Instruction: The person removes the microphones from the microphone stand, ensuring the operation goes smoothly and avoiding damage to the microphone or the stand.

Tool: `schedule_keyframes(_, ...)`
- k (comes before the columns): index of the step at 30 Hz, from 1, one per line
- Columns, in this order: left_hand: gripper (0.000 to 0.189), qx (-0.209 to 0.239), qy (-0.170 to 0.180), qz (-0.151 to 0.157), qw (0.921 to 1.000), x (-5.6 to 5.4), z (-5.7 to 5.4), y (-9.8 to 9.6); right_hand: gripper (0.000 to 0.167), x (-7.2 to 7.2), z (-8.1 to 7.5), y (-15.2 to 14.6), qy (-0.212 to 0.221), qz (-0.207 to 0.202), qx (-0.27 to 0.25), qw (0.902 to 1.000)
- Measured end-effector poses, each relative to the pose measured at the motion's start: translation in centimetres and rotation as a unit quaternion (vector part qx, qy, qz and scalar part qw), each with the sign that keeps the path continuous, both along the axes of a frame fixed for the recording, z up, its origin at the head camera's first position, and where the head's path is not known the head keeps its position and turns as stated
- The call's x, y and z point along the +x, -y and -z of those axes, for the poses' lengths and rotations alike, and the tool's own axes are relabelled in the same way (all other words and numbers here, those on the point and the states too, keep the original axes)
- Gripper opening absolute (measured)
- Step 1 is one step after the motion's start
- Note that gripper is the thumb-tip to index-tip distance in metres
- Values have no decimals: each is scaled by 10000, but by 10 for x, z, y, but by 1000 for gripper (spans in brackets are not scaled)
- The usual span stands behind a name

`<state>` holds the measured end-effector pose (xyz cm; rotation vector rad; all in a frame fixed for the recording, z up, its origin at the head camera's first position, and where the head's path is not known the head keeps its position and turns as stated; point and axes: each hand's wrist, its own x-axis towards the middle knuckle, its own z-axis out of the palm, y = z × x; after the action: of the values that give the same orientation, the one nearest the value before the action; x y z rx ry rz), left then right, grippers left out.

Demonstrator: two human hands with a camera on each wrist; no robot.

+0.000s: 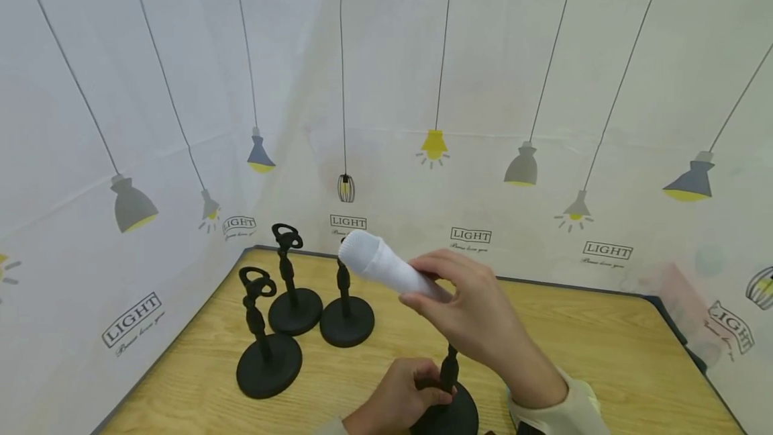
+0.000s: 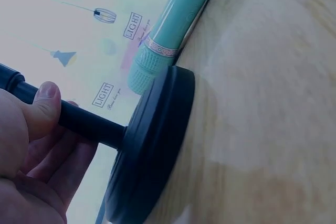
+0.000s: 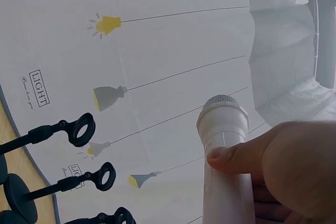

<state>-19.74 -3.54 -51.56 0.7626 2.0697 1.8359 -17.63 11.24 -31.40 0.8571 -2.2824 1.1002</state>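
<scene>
A white microphone (image 1: 386, 266) is held in my right hand (image 1: 477, 307), tilted with its mesh head up and to the left. Thumb and fingers wrap its body, as the right wrist view also shows. Lower down, my left hand (image 1: 398, 391) grips the pole of a black microphone stand (image 1: 459, 415) just above its round base. In the left wrist view that base (image 2: 152, 145) meets the wooden table. The upper end of this stand is hidden behind my right hand in the head view.
Three more black microphone stands (image 1: 269, 366) are grouped at the left, with ring clips on top. A teal microphone (image 2: 173, 19) lies on the table beyond the held stand's base. A white sheet printed with lamps (image 1: 392, 86) walls in the wooden table (image 1: 580, 327).
</scene>
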Motion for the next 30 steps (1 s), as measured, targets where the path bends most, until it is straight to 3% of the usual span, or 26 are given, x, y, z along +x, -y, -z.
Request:
schedule_keyframes(13,6,-132,-7,149,9998,-2,14,7,28,-3,-5,6,153,-81,51,9998)
schedule_keyframes(22,7,-297,-46,171,9994,-5,12,6,28,-6,-5,6,-114,-133,51,9998)
schedule_keyframes(30,7,-158,-20,255,9995,-5,16,3,27,-6,-13,16,-174,-353,-28,9992)
